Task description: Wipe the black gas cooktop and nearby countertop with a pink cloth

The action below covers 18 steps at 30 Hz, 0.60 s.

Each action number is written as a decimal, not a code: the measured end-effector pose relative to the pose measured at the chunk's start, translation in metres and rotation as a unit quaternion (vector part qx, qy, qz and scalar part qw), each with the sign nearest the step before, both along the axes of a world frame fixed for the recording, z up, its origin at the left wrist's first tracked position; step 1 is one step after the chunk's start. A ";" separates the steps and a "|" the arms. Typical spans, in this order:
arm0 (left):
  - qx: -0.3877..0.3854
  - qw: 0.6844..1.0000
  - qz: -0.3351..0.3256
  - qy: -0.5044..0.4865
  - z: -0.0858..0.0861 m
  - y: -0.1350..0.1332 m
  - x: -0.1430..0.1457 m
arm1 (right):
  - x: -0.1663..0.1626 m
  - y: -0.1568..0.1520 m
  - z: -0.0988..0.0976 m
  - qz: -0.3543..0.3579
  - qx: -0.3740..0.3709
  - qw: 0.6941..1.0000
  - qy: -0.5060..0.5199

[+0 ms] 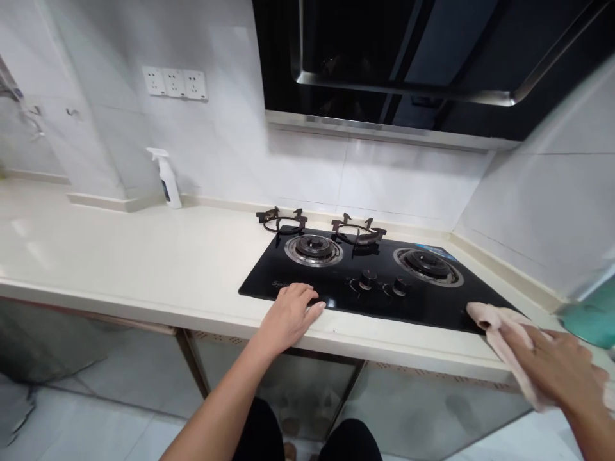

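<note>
Right hand (562,368): curling its fingers over a pink cloth (491,318), gripping it, at the cooktop's 4 o'clock.
Cloth: lying bunched against the cooktop's front right corner, its lower part drooping over the counter (144,256) edge.
Left hand (288,310): resting palm down at 8 o'clock, thumb and fingers standing apart, holding nothing, touching the front edge of the black cooktop (432,307).
Two knobs (368,278): sitting near the cooktop's middle.
Burners: left one (314,248) lying bare at 10 o'clock, right one (427,264) at 2.
Pan supports (368,239): standing off the burners, along the rear edge, toward 11.
Spray bottle (168,182): standing by the wall, further out at 10.
Range hood (398,57): hanging at 12.
</note>
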State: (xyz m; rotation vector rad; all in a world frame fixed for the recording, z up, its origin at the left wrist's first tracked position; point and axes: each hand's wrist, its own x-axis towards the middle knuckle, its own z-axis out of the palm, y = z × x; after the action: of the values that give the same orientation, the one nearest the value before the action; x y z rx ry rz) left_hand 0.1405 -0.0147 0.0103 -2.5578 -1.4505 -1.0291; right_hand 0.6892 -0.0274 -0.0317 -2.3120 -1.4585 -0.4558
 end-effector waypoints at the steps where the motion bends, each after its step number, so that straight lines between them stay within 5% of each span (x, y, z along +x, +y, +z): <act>1: 0.004 1.000 -0.001 -0.001 0.000 0.000 0.000 | -0.015 -0.004 0.001 -0.011 -0.006 1.000 0.016; 6: 0.001 1.000 0.001 -0.002 -0.002 0.001 0.001 | -0.143 -0.022 0.003 0.120 0.025 0.992 0.004; 12: -0.004 1.000 -0.007 0.010 -0.002 0.003 -0.002 | -0.321 -0.034 -0.016 0.254 0.178 0.951 0.000; 15: -0.018 1.000 -0.015 0.009 -0.002 0.005 -0.006 | -0.372 -0.036 -0.022 0.318 0.138 0.938 0.034; 18: -0.033 0.999 -0.011 -0.002 -0.001 0.007 -0.007 | -0.380 -0.034 -0.030 0.340 0.081 0.935 0.050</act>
State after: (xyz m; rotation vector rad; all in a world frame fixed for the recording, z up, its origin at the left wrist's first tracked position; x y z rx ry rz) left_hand 0.1334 -0.0079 0.0091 -2.6248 -1.4852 -1.0073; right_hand 0.3091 -0.0613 -0.0613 -1.5358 -1.9477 -0.2347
